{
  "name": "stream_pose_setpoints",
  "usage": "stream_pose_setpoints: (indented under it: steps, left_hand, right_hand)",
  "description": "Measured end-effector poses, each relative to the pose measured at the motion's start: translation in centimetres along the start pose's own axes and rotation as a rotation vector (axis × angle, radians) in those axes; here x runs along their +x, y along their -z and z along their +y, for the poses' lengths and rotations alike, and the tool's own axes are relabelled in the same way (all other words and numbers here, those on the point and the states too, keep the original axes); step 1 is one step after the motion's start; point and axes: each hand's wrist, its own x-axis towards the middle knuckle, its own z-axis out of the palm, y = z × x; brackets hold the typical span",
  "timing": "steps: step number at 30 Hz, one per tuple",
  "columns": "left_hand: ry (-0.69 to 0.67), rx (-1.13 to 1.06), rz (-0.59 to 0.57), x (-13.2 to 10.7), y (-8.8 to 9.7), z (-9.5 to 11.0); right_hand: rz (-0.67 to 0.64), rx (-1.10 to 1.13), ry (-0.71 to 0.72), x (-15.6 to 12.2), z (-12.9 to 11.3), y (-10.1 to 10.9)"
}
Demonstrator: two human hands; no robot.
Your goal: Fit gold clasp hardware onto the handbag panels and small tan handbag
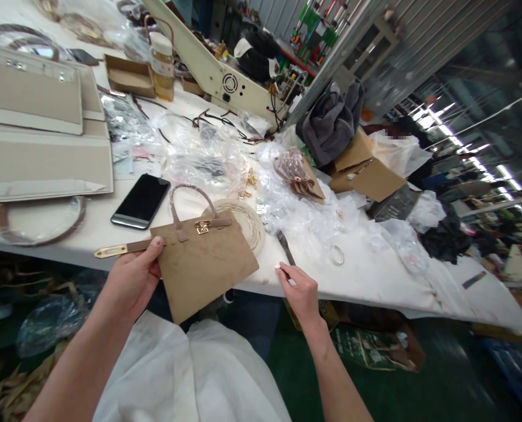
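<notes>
My left hand (135, 275) is closed on the left edge of a flat brown handbag panel (208, 266), thumb on top. The panel is tilted over the table's front edge. It carries an arched handle (176, 217) in clear wrap and a gold clasp (202, 227) on a short strap. A brown strap with a gold slotted end plate (111, 251) sticks out left past my thumb. My right hand (302, 290), apart from the panel, is closed around a slim dark tool (286, 247) with a wider flat end pointing away; its kind is unclear. Part of it is hidden by my fingers.
Behind the panel lies a round cream coil (254, 228). A black phone (140, 201) and stacked beige panels (36, 158) are to the left. Clear plastic bags (304, 217), wrapped straps (298, 173) and a silver ring (337, 255) lie right. A machine (217, 64) stands behind.
</notes>
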Motion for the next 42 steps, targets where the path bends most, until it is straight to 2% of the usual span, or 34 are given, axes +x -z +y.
stream_pose_setpoints:
  steps: [2,6,8,10,15,18,22,24,27,30,33,42]
  left_hand:
    - [0.007,0.018,-0.031,0.0,0.2,-0.1]
    - [0.022,0.038,-0.046,-0.1,0.2,-0.1]
    - [0.025,0.043,-0.037,-0.1,0.1,-0.1]
    - [0.026,0.050,-0.054,-0.2,-0.1,0.1]
    - [0.014,0.069,-0.116,-0.6,-0.7,0.4]
    - [0.005,0.108,-0.132,-1.1,-1.1,0.2]
    - [-0.032,0.159,-0.197,-1.5,-1.7,-0.5]
    - [-0.062,0.179,-0.236,-1.7,-1.8,-1.0]
    - [-0.098,0.220,-0.295,-2.0,-1.7,-1.5]
    - [-0.118,0.238,-0.299,-2.6,-1.4,-1.7]
    - [-0.145,0.227,-0.299,-3.1,-1.4,-1.5]
    - [-0.275,0.354,-0.258,-3.6,-2.1,-0.4]
  right_hand:
    - [0.020,0.081,-0.128,-0.2,0.1,0.0]
    - [0.151,0.391,-0.511,-0.2,-0.2,0.1]
    - [0.163,0.500,-0.603,0.2,-0.7,0.2]
    - [0.131,0.561,-0.612,0.7,-1.5,0.3]
    - [0.138,0.691,-0.557,2.8,-4.0,0.8]
    - [0.113,0.693,-0.504,4.3,-6.8,1.3]
    - [0.018,0.606,-0.278,6.6,-12.3,0.9]
    - [-0.015,0.585,-0.149,7.7,-15.1,0.0]
    - [-0.035,0.600,-0.036,9.2,-18.1,-1.9]
    - [-0.066,0.596,0.023,10.3,-19.3,-3.6]
    - [-0.097,0.600,0.059,10.9,-19.5,-4.5]
    - [-0.143,0.530,0.156,11.7,-20.2,-4.2]
